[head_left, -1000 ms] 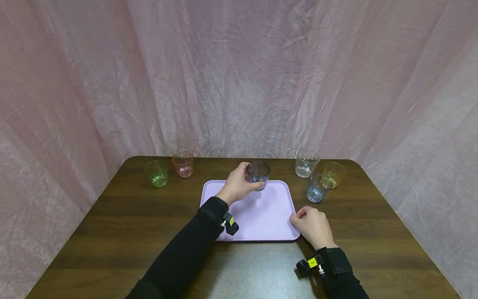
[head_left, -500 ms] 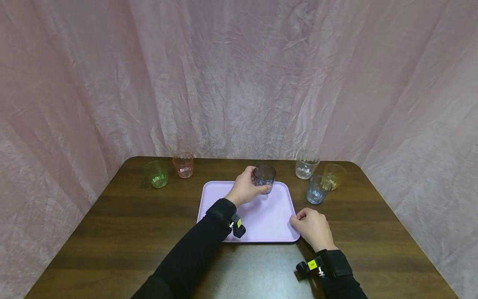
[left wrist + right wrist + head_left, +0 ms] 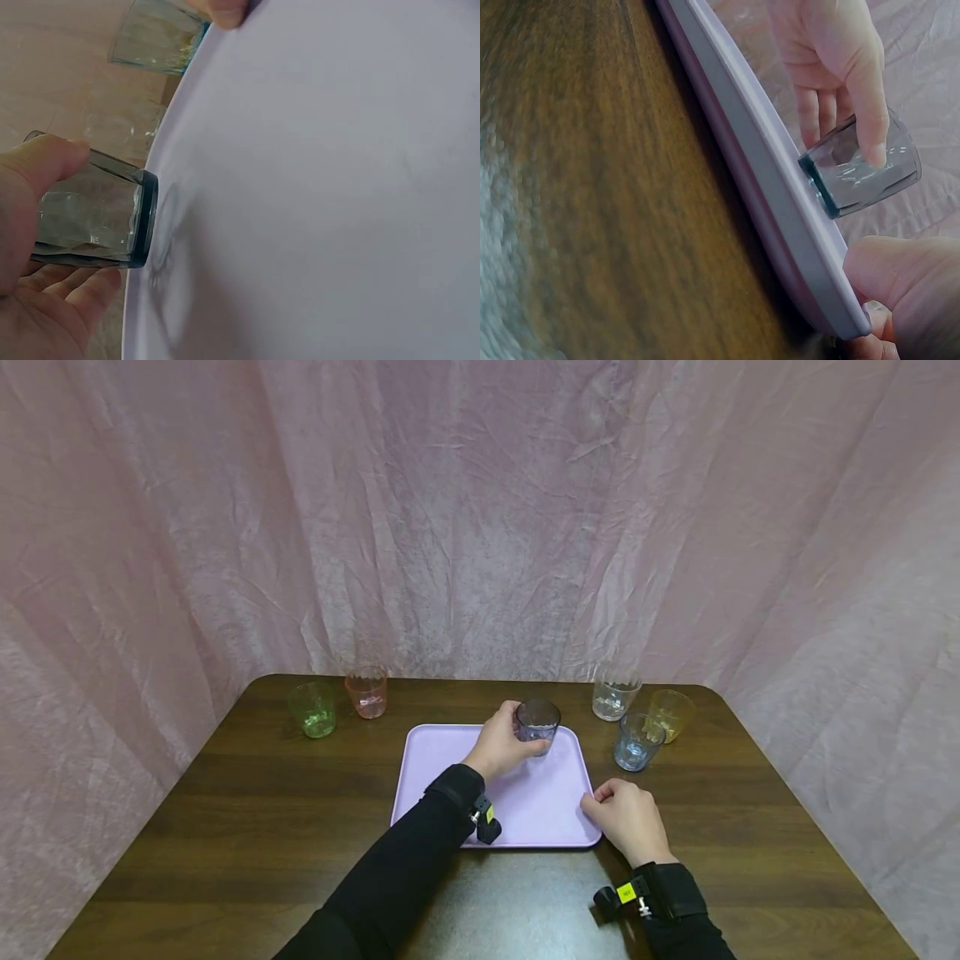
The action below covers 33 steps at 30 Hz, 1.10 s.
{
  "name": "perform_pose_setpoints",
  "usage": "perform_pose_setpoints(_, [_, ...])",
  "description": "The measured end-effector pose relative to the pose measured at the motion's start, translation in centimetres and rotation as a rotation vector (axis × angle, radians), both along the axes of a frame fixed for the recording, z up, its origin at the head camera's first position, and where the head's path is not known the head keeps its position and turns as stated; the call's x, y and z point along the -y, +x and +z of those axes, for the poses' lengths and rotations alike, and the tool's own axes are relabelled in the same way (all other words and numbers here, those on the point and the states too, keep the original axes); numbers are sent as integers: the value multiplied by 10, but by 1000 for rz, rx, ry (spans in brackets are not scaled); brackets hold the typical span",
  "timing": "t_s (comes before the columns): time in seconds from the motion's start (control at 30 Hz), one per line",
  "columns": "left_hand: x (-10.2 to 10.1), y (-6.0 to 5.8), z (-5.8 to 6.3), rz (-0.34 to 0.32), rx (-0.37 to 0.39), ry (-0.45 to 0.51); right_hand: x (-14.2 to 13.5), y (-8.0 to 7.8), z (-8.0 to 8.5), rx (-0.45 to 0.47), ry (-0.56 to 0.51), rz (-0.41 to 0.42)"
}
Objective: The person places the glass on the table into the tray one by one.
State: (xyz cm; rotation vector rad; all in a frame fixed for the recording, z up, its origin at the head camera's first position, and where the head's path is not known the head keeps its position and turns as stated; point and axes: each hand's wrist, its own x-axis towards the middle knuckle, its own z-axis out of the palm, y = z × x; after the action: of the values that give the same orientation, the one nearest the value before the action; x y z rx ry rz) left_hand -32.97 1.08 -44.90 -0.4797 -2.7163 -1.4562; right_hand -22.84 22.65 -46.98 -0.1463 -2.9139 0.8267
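Note:
My left hand (image 3: 498,745) grips a smoky grey glass tumbler (image 3: 538,723), thumb on one side and fingers on the other. The tumbler is upright over the far right part of a lilac tray (image 3: 536,814). In the left wrist view the tumbler's base (image 3: 147,217) is very close to the tray surface; I cannot tell whether they touch. At the tray's right edge, my right hand (image 3: 632,820) pinches the rim. The right wrist view has its thumb (image 3: 877,266) on the rim and fingertips (image 3: 866,346) curled below.
Right of the tray stand a blue glass (image 3: 637,745), a yellow glass (image 3: 672,714) and a clear glass (image 3: 613,697). A green glass (image 3: 315,714) and a pink glass (image 3: 367,697) are at the back left. Behind the wooden table (image 3: 225,827) hangs a pink curtain (image 3: 480,527).
My left hand has carried the grey tumbler to the right and a little nearer over the tray, lower than before. The right hand has stayed at the tray's edge.

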Motion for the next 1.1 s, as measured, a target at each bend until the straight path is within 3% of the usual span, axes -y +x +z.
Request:
perform_pose_setpoints(0.53, [-6, -1, -10, 10, -54, -21, 1, 0, 2, -2, 7, 2])
perform_pose_setpoints(0.77, [-8, -1, -13, 14, -56, -50, 0, 0, 1, -11, 9, 5])
perform_pose_setpoints(1.1, [-7, 1, -15, 22, -31, -7, 0, 0, 0, 12, 0, -3])
